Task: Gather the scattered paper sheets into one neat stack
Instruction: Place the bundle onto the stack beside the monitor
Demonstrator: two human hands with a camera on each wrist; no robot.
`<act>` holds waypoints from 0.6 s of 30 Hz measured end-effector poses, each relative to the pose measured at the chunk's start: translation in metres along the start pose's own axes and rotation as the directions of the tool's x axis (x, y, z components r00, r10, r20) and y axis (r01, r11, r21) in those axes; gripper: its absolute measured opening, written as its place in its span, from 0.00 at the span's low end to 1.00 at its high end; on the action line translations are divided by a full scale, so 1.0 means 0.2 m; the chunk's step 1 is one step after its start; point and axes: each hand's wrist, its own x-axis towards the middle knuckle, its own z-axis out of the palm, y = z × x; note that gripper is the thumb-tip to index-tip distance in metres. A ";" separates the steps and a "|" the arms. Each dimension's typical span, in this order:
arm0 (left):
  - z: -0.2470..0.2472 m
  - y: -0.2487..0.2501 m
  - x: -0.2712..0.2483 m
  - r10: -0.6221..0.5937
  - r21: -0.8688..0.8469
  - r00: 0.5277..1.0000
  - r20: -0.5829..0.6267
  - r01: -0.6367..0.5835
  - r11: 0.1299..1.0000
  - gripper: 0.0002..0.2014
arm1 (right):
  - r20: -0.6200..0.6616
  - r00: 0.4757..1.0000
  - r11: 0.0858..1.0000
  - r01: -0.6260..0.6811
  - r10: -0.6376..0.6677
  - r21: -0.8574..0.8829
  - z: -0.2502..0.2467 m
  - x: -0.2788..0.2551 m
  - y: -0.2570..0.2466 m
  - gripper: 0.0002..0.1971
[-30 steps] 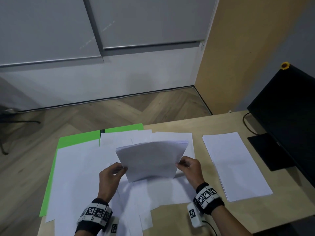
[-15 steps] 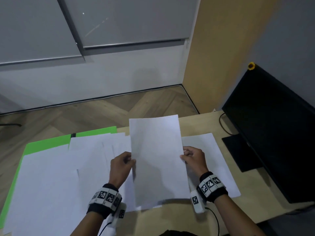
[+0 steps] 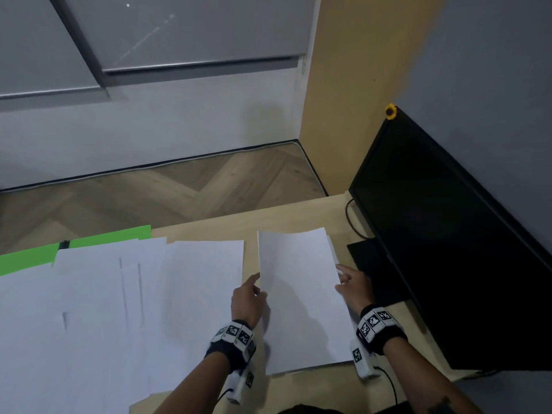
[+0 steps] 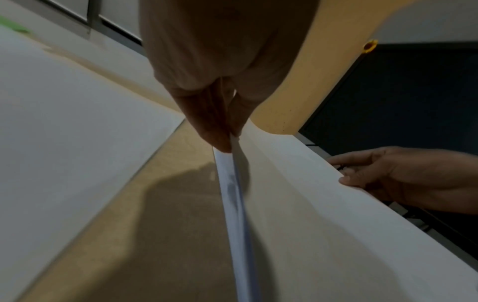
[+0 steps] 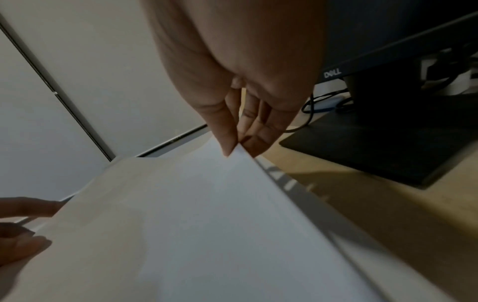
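So both hands pinch the stack (image 3: 298, 297): left hand (image 3: 248, 300) on its left edge, right hand (image 3: 355, 286) on the right, over the desk (image 3: 298, 216) beside the monitor (image 3: 448, 234), loose sheets (image 3: 119, 309) lying left.

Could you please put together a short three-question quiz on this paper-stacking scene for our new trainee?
1. True or false: both hands pinch the held bundle of sheets by its long edges.
2. Multiple choice: what lies under the bundle, at its right edge? A) a green folder B) a stack of sheets C) a keyboard
3. Short answer: what stands on the desk to the right of the right hand?

Key
1. True: the left hand pinches the left edge, the right hand the right edge.
2. B; its edge shows beside the bundle.
3. A dark monitor on its stand.
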 end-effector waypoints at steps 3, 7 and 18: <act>0.12 0.03 0.01 -0.025 0.027 1.000 0.005 0.025 0.999 0.24 | 0.021 0.999 0.998 -0.024 0.025 -0.055 -0.04 0.07 0.07 0.27; 0.22 0.03 0.03 -0.092 0.042 0.996 0.019 0.091 0.995 0.24 | 0.031 0.998 0.988 -0.051 0.056 -0.143 -0.06 0.13 0.13 0.27; 0.32 -0.01 0.05 -0.182 0.110 0.983 0.012 0.179 0.978 0.22 | 0.037 0.993 0.978 -0.100 0.108 -0.183 -0.03 0.18 0.19 0.27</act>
